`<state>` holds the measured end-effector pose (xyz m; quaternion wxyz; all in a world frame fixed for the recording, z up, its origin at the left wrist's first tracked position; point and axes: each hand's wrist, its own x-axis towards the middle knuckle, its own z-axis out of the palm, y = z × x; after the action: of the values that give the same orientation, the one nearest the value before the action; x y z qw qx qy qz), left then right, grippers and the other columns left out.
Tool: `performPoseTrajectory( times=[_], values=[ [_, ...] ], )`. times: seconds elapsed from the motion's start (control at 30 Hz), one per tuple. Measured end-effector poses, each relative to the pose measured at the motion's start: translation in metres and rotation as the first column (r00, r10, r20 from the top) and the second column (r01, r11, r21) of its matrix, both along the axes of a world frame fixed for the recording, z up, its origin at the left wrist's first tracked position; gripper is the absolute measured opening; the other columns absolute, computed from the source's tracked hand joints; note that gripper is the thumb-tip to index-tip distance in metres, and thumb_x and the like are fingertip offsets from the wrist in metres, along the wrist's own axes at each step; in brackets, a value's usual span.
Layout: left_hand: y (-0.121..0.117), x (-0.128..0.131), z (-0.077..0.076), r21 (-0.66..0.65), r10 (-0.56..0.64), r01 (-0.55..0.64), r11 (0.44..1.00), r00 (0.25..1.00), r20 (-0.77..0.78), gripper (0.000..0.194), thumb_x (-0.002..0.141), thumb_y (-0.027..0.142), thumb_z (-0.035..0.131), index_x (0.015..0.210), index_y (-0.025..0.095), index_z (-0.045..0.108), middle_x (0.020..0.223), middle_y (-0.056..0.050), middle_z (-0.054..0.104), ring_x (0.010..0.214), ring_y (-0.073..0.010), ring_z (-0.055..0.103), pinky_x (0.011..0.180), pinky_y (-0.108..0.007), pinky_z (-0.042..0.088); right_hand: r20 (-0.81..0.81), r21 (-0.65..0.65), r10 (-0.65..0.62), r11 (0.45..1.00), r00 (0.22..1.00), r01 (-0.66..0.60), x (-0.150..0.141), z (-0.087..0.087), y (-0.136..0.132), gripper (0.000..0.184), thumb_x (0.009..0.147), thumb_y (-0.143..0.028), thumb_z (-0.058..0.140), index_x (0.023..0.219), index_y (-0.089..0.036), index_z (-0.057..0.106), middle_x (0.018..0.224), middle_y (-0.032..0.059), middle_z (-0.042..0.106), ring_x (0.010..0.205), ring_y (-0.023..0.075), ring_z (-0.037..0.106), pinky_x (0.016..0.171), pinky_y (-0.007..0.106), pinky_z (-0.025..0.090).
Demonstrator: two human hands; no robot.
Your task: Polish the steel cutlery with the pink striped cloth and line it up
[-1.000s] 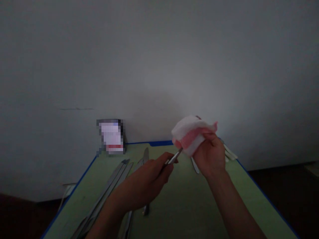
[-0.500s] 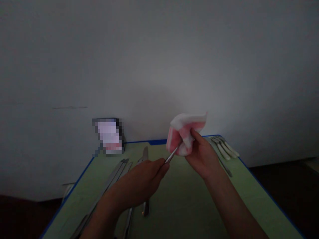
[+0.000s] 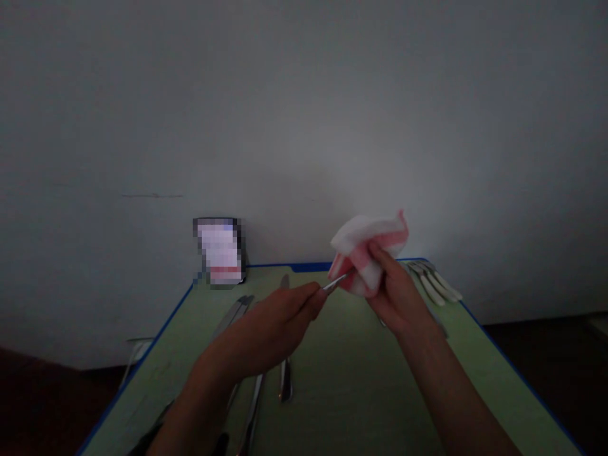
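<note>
Pinched in my left hand is a slim, shiny piece of cutlery. Its far end disappears into a pink-and-white cloth, so I cannot tell what kind it is. My right hand grips the cloth bunched around that end, thumb on top. Both hands are raised above the table's middle. Beneath and beside my left forearm lie several metal table knives, including one pointing away from me; the forearm hides parts of them.
Forks with pale handles lie together at the table's back right. A phone, its screen blurred, leans against the wall at the back left. The green table has a blue edge and meets the wall.
The view has shifted slightly, so everything sits further right. The cloth's free corner stands up more, and its folds have changed around the cutlery. Both hands keep their hold.
</note>
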<state>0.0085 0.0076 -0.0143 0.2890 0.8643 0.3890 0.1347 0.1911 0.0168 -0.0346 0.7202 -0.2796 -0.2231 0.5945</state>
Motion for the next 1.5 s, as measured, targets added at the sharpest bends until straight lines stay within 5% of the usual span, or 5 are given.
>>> performPoseTrajectory(
  times=[0.4,0.63,0.9,1.3,1.5],
  values=[
    [-0.003,0.000,0.008,0.036,0.100,-0.098,0.995,0.994,-0.044,0.042,0.093,0.046,0.022,0.073,0.020,0.047,0.064,0.003,0.049,0.063,-0.0143,0.049,0.059,-0.028,0.034,0.242,0.046,-0.193,0.981,0.951,0.188,-0.013,-0.005,-0.004,0.028,0.071,-0.041,0.065,0.079,-0.014,0.064,0.064,-0.0009,0.062,0.055,0.0090,0.053,0.047,0.020,0.037],
    [-0.010,0.010,0.001,0.161,0.076,-0.060,0.985,0.992,-0.101,0.038,0.094,0.041,0.021,0.089,0.021,0.053,0.077,-0.002,0.060,0.071,-0.0175,0.055,0.064,-0.030,0.037,0.065,-0.047,-0.158,0.986,0.985,0.162,-0.036,-0.007,-0.012,0.026,0.075,-0.039,0.060,0.062,-0.018,0.051,0.050,-0.0068,0.046,0.044,0.0061,0.037,0.044,0.019,0.033],
    [-0.015,0.014,0.001,0.066,-0.052,0.059,0.996,0.993,-0.105,0.032,0.094,0.040,0.028,0.093,0.020,0.053,0.077,-0.001,0.060,0.069,-0.0154,0.056,0.060,-0.026,0.037,0.104,-0.045,-0.170,0.983,0.980,0.176,-0.029,-0.003,-0.013,0.033,0.072,-0.040,0.060,0.054,-0.020,0.042,0.042,-0.0092,0.035,0.037,0.0052,0.026,0.037,0.020,0.024],
    [-0.010,0.016,0.006,0.051,-0.103,0.098,0.994,0.990,0.099,0.031,0.092,0.025,0.032,0.068,0.018,0.050,0.061,0.003,0.057,0.055,-0.0089,0.052,0.058,-0.021,0.038,0.597,0.032,-0.278,0.946,0.753,0.323,-0.045,-0.006,-0.032,0.042,0.078,-0.047,0.053,0.050,-0.018,0.041,0.042,-0.0064,0.035,0.038,0.0053,0.029,0.033,0.018,0.020],
    [-0.008,0.020,0.003,0.040,-0.013,0.006,0.999,0.985,0.172,0.033,0.092,0.028,0.034,0.064,0.017,0.049,0.055,0.005,0.055,0.048,-0.0072,0.049,0.052,-0.019,0.036,0.586,0.034,-0.213,0.970,0.782,0.239,-0.046,-0.008,-0.030,0.044,0.077,-0.051,0.053,0.051,-0.017,0.042,0.042,-0.0068,0.035,0.037,0.0045,0.031,0.032,0.017,0.021]
  ],
)
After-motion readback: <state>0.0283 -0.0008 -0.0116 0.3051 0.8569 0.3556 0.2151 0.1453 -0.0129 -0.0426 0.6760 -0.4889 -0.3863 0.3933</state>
